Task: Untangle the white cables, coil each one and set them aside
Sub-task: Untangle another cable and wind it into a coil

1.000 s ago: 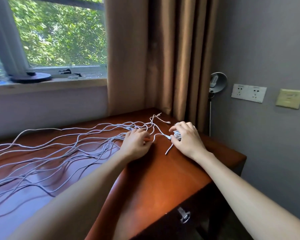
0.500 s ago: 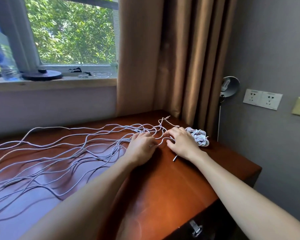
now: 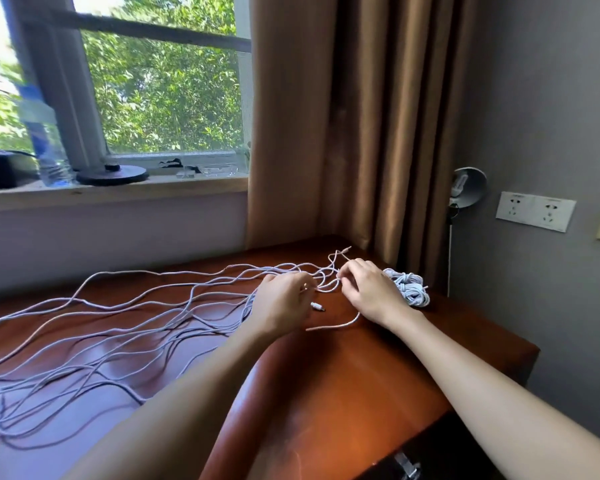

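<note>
Coiled cable (image 3: pixel 411 289) — let go, now on bench (image 3: pixel 343 393) behind right hand (image 3: pixel 371 294); that hand moved left, pinching loose strand (image 3: pixel 328 289) with left hand (image 3: pixel 284 303).

Daylight comes in through the window (image 3: pixel 160 98), with green trees beyond it. A plastic bottle (image 3: pixel 51 150) stands on the pale sill (image 3: pixel 136 192). Brown curtains (image 3: pixel 361 133) hang in the corner behind the glossy reddish-brown desk (image 3: pixel 361 393). The grey wall (image 3: pixel 551 98) on the right carries a double socket (image 3: pixel 535 211), with a small round lamp (image 3: pixel 469 186) just beside it.

Reaches forward with both bare forearms, palms down. Pinches thin white cable strands (image 3: pixel 327 290) in curled left hand (image 3: pixel 284 303) and right hand (image 3: pixel 371 292).
</note>
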The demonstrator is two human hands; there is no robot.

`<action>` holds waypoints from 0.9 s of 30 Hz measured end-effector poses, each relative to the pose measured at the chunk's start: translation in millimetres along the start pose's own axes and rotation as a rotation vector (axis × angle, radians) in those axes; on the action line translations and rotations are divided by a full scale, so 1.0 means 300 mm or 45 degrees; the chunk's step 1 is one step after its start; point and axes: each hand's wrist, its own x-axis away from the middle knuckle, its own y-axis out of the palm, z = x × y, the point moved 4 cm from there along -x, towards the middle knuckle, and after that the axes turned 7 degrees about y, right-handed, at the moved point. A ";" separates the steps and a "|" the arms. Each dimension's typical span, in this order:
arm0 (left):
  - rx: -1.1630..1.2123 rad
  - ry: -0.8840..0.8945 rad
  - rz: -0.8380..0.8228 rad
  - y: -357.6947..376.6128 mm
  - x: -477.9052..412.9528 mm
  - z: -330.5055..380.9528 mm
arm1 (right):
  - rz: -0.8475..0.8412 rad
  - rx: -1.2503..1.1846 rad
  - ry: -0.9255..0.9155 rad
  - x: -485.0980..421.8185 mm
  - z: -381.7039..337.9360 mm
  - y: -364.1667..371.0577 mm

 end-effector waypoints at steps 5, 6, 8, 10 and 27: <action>-0.013 -0.033 0.031 -0.100 0.051 -0.030 | 0.011 -0.136 -0.083 0.001 -0.088 -0.030; -0.021 -0.042 0.042 -0.126 0.065 -0.039 | 0.005 -0.196 -0.100 0.001 -0.112 -0.030; -0.025 -0.093 0.047 -0.174 0.093 -0.065 | 0.000 -0.308 -0.148 0.003 -0.165 -0.026; -0.026 -0.163 0.068 -0.223 0.125 -0.100 | 0.002 -0.388 -0.202 0.005 -0.226 -0.018; -0.211 -0.192 0.172 -0.493 0.424 -0.307 | 0.034 -0.639 -0.323 -0.006 -0.678 0.150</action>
